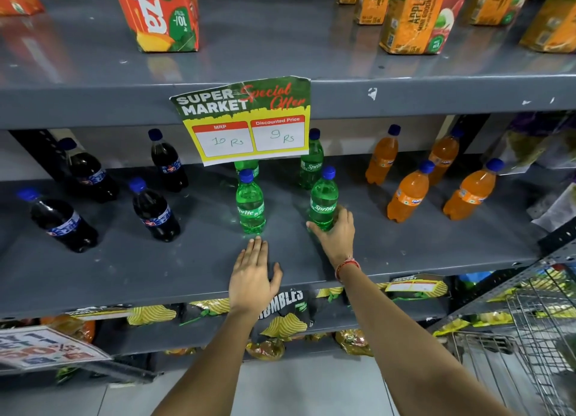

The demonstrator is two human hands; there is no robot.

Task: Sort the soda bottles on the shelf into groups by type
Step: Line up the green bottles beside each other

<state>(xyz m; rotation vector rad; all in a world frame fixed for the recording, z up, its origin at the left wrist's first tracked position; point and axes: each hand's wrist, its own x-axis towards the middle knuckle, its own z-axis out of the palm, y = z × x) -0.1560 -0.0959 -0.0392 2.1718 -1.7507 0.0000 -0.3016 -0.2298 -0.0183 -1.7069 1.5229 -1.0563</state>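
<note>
A: What is the biggest thing in front of you?

B: The grey shelf [405,244]. It carries your soda in three groups: four dark cola bottles [152,210] at nine o'clock, four green Sprite bottles [250,203] in the middle under the price sign [246,119], and four orange Fanta bottles [408,194] at three o'clock. All of them stand upright and apart from one another.

A: And above and below that?

B: At twelve o'clock the upper shelf holds juice cartons [414,19], orange apple ones to the right and a red one to the left. At six o'clock, under your arms, lie snack bags [280,316], and a wire trolley [530,337] sits at four o'clock.

A: Where are your hands?

B: Your right hand [338,238] is at the base of the front right Sprite bottle [324,200], fingers [344,216] curled around its right side and the thumb across its front, so you are holding it on the shelf. A red thread band [347,266] circles that wrist. Your left hand [252,275] lies flat, fingers straight and close together, holding nothing, its tips just short of the front left Sprite bottle at twelve o'clock from it.
</note>
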